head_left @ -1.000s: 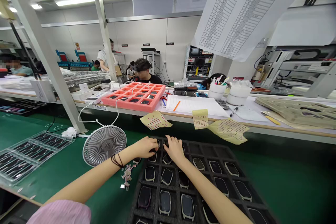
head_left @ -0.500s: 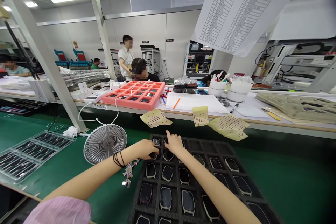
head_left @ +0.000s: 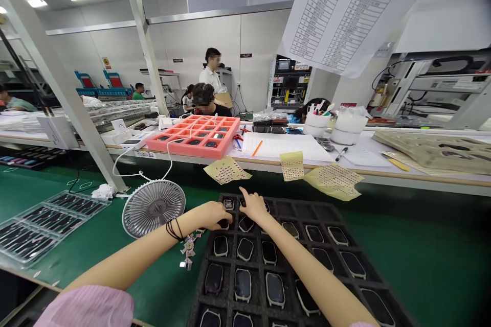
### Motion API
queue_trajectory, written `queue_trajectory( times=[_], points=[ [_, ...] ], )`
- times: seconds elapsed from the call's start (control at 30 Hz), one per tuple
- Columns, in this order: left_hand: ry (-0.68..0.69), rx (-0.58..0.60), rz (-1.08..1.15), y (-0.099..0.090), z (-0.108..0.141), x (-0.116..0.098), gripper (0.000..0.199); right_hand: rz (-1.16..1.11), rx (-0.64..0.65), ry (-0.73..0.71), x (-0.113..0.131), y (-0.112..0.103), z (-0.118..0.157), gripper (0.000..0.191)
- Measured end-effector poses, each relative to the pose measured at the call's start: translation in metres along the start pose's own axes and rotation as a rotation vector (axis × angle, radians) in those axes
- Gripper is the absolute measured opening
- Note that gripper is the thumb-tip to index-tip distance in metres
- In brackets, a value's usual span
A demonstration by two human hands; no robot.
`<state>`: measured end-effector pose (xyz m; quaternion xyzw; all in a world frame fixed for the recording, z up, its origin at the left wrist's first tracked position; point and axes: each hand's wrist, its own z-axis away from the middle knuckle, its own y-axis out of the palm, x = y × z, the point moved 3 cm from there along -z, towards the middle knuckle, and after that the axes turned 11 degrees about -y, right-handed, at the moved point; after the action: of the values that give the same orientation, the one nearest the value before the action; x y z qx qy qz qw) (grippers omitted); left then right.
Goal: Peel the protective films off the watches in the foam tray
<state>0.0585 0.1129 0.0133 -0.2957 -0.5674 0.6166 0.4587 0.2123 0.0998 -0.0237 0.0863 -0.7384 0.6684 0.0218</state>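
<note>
The left hand (head_left: 209,216) lay curled, its fingers bent down over a cavity near the far end of a black foam tray (head_left: 280,199), though whether it gripped the device there could not be told. The right hand (head_left: 253,207) was spread open just beside it, its index finger lifted and pointing away from the person above the tray's far row. The tray sat on a green mat (head_left: 422,265) and held rows of rounded, watch-shaped black devices (head_left: 243,285) with pale rims, each in its own cavity, their long axes running roughly toward and away from the person. Just left of the tray lay a small scatter of label strips (head_left: 187,250), and beyond them stood a grey desk fan (head_left: 153,208) with a white cable (head_left: 141,173). Clear trays of dark parts (head_left: 46,219) lay further left. Past the tray's far edge, three yellow perforated sheets (head_left: 226,169) hung from the edge of the desk (head_left: 376,176), which carried a coral foam tray (head_left: 193,137) of dark items. A co-worker (head_left: 205,102) sat across the desk.
</note>
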Motion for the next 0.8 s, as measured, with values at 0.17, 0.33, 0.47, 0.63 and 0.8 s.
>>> queue_trajectory(
  times=[0.17, 0.33, 0.47, 0.63, 0.8],
  points=[
    [-0.012, 0.004, 0.016, 0.0001, 0.0001, 0.0005, 0.025, -0.019, -0.007, -0.005, -0.002, -0.0001, 0.001, 0.067],
    [-0.024, -0.004, 0.018, 0.0012, 0.0033, 0.0006, 0.029, -0.015, 0.004, 0.02, 0.0003, -0.0004, 0.001, 0.069],
    [-0.03, -0.009, 0.012, 0.0019, 0.0034, 0.0003, 0.028, -0.02, 0.006, 0.026, 0.0001, -0.0008, 0.0008, 0.068],
    [-0.035, -0.016, 0.009, 0.0031, 0.0006, 0.0005, 0.027, -0.037, 0.011, 0.024, -0.0016, -0.001, 0.0017, 0.069],
    [-0.028, -0.005, 0.0, 0.0042, -0.0028, 0.0018, 0.029, -0.042, 0.002, 0.006, -0.0014, -0.0015, 0.0032, 0.067]
  ],
)
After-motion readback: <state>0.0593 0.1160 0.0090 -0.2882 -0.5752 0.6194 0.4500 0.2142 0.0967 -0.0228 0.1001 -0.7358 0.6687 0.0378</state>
